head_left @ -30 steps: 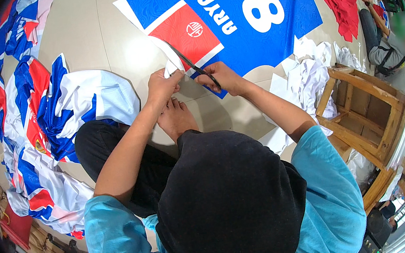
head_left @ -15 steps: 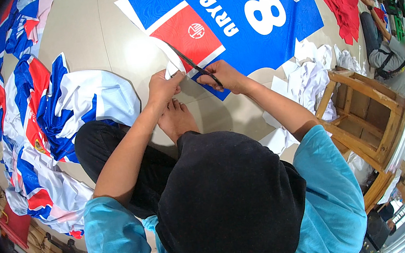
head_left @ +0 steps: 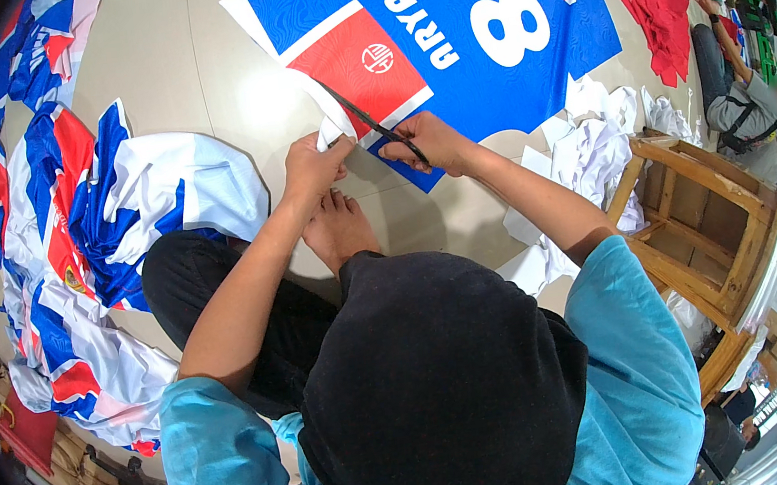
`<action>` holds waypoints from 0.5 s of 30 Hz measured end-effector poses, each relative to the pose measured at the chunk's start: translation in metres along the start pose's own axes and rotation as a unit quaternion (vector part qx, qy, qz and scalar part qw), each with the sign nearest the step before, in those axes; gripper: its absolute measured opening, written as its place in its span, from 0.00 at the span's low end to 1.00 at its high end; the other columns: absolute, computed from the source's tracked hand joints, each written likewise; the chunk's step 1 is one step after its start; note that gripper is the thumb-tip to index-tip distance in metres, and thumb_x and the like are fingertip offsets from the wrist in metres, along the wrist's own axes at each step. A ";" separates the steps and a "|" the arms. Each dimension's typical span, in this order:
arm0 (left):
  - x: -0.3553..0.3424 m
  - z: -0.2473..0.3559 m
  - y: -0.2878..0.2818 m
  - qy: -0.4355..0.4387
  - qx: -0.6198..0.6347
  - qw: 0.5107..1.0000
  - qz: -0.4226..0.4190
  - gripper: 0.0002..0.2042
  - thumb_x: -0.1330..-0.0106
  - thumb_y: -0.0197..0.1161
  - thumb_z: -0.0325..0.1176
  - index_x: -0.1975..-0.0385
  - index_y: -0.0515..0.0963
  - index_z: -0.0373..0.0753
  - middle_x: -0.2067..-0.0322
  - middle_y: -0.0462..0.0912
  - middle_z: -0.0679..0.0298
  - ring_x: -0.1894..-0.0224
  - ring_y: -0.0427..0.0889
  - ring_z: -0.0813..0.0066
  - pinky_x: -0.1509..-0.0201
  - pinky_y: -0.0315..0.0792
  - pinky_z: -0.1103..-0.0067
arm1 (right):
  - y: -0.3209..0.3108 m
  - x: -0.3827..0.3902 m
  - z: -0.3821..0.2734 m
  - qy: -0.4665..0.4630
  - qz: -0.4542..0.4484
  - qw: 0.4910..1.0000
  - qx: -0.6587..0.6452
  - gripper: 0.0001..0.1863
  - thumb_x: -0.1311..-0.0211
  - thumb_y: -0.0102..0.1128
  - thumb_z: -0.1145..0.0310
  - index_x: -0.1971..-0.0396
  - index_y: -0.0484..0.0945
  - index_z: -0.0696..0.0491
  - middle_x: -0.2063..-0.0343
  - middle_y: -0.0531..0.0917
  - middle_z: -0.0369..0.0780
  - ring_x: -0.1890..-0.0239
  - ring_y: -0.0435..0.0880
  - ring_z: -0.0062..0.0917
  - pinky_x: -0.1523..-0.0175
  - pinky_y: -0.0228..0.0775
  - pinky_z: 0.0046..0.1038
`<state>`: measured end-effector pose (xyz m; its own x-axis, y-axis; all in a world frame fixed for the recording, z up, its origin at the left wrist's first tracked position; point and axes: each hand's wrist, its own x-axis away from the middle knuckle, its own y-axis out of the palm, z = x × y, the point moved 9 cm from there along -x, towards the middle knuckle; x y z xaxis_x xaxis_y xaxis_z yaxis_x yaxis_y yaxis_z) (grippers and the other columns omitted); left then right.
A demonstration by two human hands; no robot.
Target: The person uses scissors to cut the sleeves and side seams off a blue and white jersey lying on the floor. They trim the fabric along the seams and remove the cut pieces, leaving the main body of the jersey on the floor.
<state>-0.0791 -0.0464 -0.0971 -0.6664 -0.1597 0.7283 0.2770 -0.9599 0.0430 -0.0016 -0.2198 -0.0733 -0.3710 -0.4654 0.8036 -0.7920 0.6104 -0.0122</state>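
Note:
A blue jersey panel (head_left: pixel 505 85) with white lettering and a red square (head_left: pixel 359 64) edged in white lies flat on the tiled floor (head_left: pixel 168 76). My left hand (head_left: pixel 313 165) pinches the white margin strip (head_left: pixel 330 120) at the panel's lower left edge. My right hand (head_left: pixel 421 148) grips dark scissors (head_left: pixel 375 121), whose blades lie along that edge of the red square, pointing up and left toward the strip. My bare foot (head_left: pixel 339 224) rests just below my hands.
Piled red, white and blue fabric (head_left: pixel 80 230) lies left; red cloth (head_left: pixel 653 1) at upper right. White scraps (head_left: pixel 581 163) lie beside a wooden stool (head_left: pixel 683 218) at right. A co-worker in grey (head_left: pixel 746 96) sits at far right; another person (head_left: pixel 744 422) shows lower right.
The co-worker at far right has shifted an arm and body slightly. My hands, the scissors and the panel stay in almost the same places.

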 end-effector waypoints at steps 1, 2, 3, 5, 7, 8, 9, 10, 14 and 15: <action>0.000 0.000 0.000 0.000 0.003 1.000 -0.001 0.11 0.36 0.70 0.37 0.68 0.83 0.34 0.80 0.79 0.69 0.81 0.75 0.84 0.74 0.73 0.81 | 0.000 0.000 0.000 0.002 0.000 1.000 0.004 0.15 0.40 0.72 0.62 0.81 0.78 0.53 0.88 0.73 0.31 0.87 0.68 0.13 0.83 0.55 0.20; 0.000 0.000 0.001 -0.001 0.006 1.000 -0.003 0.11 0.36 0.70 0.37 0.68 0.83 0.34 0.80 0.79 0.69 0.81 0.75 0.84 0.74 0.73 0.81 | 0.000 0.000 0.000 0.003 -0.001 1.000 0.001 0.15 0.40 0.72 0.62 0.80 0.78 0.53 0.88 0.73 0.31 0.87 0.68 0.13 0.83 0.55 0.20; 0.000 0.000 0.001 -0.001 0.009 1.000 -0.004 0.11 0.37 0.70 0.38 0.69 0.83 0.34 0.80 0.79 0.69 0.80 0.75 0.84 0.74 0.73 0.81 | 0.000 0.001 -0.001 0.003 -0.002 1.000 -0.002 0.15 0.40 0.72 0.62 0.80 0.78 0.53 0.87 0.73 0.31 0.87 0.68 0.13 0.83 0.55 0.20; -0.001 -0.001 0.001 0.000 0.007 1.000 -0.006 0.11 0.37 0.70 0.38 0.69 0.83 0.34 0.80 0.79 0.69 0.80 0.75 0.84 0.74 0.73 0.81 | 0.001 0.003 -0.005 0.003 -0.005 1.000 -0.008 0.15 0.40 0.72 0.62 0.80 0.79 0.53 0.87 0.73 0.31 0.87 0.68 0.13 0.83 0.55 0.20; -0.001 -0.001 0.001 0.000 0.002 1.000 -0.006 0.11 0.37 0.70 0.38 0.68 0.84 0.34 0.80 0.79 0.69 0.80 0.75 0.84 0.74 0.73 0.81 | 0.003 0.004 -0.009 0.000 -0.008 1.000 -0.016 0.15 0.40 0.72 0.62 0.80 0.79 0.53 0.86 0.73 0.31 0.86 0.68 0.13 0.83 0.54 0.20; -0.001 -0.001 0.001 0.001 -0.002 1.000 -0.006 0.12 0.36 0.71 0.38 0.68 0.84 0.34 0.80 0.79 0.69 0.81 0.75 0.84 0.74 0.73 0.81 | 0.003 0.004 -0.011 -0.001 -0.008 1.000 -0.025 0.15 0.40 0.72 0.62 0.80 0.79 0.53 0.86 0.73 0.31 0.86 0.68 0.13 0.83 0.54 0.20; -0.001 0.000 0.001 0.001 -0.005 1.000 -0.005 0.12 0.36 0.71 0.38 0.68 0.84 0.34 0.80 0.79 0.69 0.81 0.75 0.84 0.74 0.73 0.81 | 0.003 0.003 -0.013 -0.002 -0.007 0.999 -0.035 0.15 0.40 0.72 0.62 0.80 0.79 0.53 0.85 0.73 0.31 0.86 0.68 0.13 0.82 0.54 0.20; 0.000 0.000 0.001 0.002 -0.007 1.000 -0.003 0.12 0.36 0.71 0.38 0.68 0.84 0.34 0.80 0.79 0.69 0.81 0.75 0.84 0.74 0.73 0.81 | 0.003 0.002 -0.014 -0.003 -0.006 0.999 -0.046 0.15 0.41 0.72 0.62 0.80 0.79 0.53 0.85 0.73 0.30 0.85 0.68 0.13 0.82 0.54 0.20; 0.001 0.002 0.000 0.006 -0.011 1.000 0.001 0.12 0.36 0.71 0.39 0.68 0.84 0.34 0.80 0.79 0.68 0.81 0.75 0.84 0.75 0.73 0.81 | 0.001 -0.007 -0.012 -0.007 -0.003 1.000 -0.021 0.14 0.42 0.71 0.62 0.80 0.79 0.53 0.86 0.73 0.31 0.85 0.69 0.13 0.82 0.54 0.21; 0.001 0.002 0.000 0.007 -0.011 1.000 0.001 0.12 0.36 0.71 0.39 0.68 0.84 0.34 0.80 0.79 0.68 0.81 0.75 0.84 0.75 0.73 0.81 | 0.001 -0.007 -0.013 -0.010 -0.003 1.000 -0.020 0.14 0.42 0.71 0.62 0.81 0.79 0.53 0.86 0.73 0.31 0.85 0.69 0.13 0.82 0.54 0.21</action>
<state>-0.0786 -0.0462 -0.0950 -0.6748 -0.1655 0.7192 0.2640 -0.9642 0.0259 0.0068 -0.2076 -0.0712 -0.3769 -0.4809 0.7917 -0.7739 0.6331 0.0161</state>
